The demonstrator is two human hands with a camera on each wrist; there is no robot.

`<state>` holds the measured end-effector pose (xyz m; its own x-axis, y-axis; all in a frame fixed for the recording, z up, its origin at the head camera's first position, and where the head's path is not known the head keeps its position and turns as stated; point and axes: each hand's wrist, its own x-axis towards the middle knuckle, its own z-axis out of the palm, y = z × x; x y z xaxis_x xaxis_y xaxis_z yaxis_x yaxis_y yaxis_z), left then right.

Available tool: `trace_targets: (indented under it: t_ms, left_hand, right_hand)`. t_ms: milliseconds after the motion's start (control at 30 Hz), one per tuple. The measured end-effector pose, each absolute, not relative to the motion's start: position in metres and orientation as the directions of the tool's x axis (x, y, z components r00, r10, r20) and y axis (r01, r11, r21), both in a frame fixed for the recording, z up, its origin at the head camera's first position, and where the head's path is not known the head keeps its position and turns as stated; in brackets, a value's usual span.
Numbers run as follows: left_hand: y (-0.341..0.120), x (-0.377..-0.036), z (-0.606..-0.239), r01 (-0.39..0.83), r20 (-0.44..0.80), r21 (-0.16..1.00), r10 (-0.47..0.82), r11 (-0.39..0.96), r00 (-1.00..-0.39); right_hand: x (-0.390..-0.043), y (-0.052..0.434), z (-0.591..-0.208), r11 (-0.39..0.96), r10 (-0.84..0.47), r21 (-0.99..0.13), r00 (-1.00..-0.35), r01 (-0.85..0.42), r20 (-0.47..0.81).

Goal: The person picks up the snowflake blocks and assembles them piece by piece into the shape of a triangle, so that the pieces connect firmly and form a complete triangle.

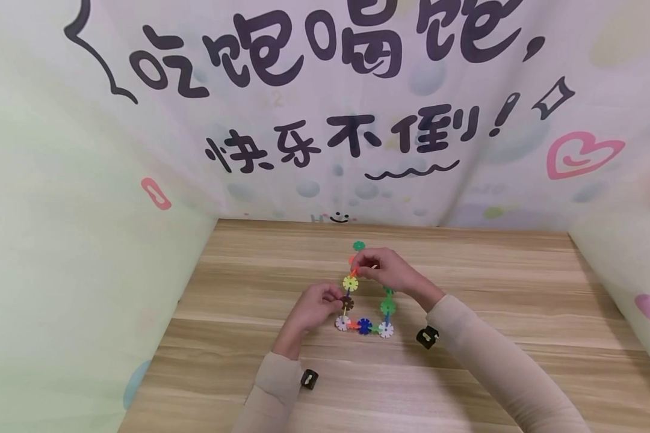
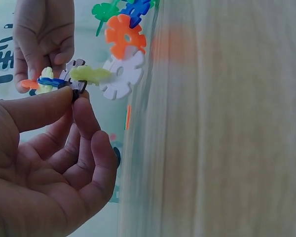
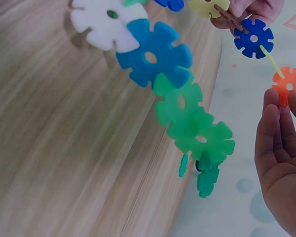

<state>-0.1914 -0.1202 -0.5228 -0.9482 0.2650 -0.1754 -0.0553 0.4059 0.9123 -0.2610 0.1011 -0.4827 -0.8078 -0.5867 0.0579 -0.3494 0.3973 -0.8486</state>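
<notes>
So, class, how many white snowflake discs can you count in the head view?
2: one white disc at the bottom left corner of the frame, another at the bottom right corner. Hands may hide others.

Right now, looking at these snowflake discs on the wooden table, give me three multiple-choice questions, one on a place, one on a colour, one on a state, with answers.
1. Where does the disc structure stand?
A. on the wooden table
B. on the floor
C. in a box

2. What colour is the disc that the right hand pinches?
A. black
B. orange
C. purple

3. How is the left hand placed?
A. flat on the table
B. thumb and fingertips pinching a disc of the structure
C. out of view

Answers:
1. A: the head view shows its bottom row of discs resting on the wood grain.
2. B: the right wrist view shows an orange disc between thumb and fingers.
3. B: the left wrist view shows the thumb and fingertips closed on a dark disc.
</notes>
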Motion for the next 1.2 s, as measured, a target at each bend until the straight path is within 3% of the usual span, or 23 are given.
trace_targets:
  t_ms: [233, 600, 767, 900, 1067, 1200]
  left_hand:
    - [-0.119, -0.192, -0.522, -0.057, -0.175, 0.914, 0.265, 0.401, -0.948]
    - [-0.117, -0.193, -0.518, -0.081, -0.2, 0.911, 0.261, 0.404, -0.944]
    - [-0.116, -0.19, -0.521, -0.088, -0.207, 0.916, 0.274, 0.391, -0.939]
    - [-0.116, -0.189, -0.524, -0.067, -0.189, 0.925, 0.299, 0.374, -0.935]
    - [-0.117, -0.187, -0.524, -0.07, -0.188, 0.934, 0.314, 0.35, -0.931]
    - [-0.117, -0.186, -0.523, -0.082, -0.199, 0.935, 0.319, 0.345, -0.927]
  right_hand:
    - [-0.26, 0.099, -0.486, 0.394, -0.585, -0.836, -0.805, -0.382, 0.092]
    - [-0.258, 0.096, -0.484, 0.429, -0.611, -0.715, -0.76, -0.552, 0.22]
    - [-0.258, 0.093, -0.485, 0.445, -0.632, -0.697, -0.748, -0.563, 0.201]
    - [-0.264, 0.093, -0.485, 0.475, -0.622, -0.709, -0.769, -0.521, 0.149]
    - [-0.284, 0.102, -0.486, 0.503, -0.506, -0.772, -0.856, -0.388, 0.1]
    - [-0.307, 0.114, -0.486, 0.429, -0.404, -0.869, -0.913, -0.246, 0.059]
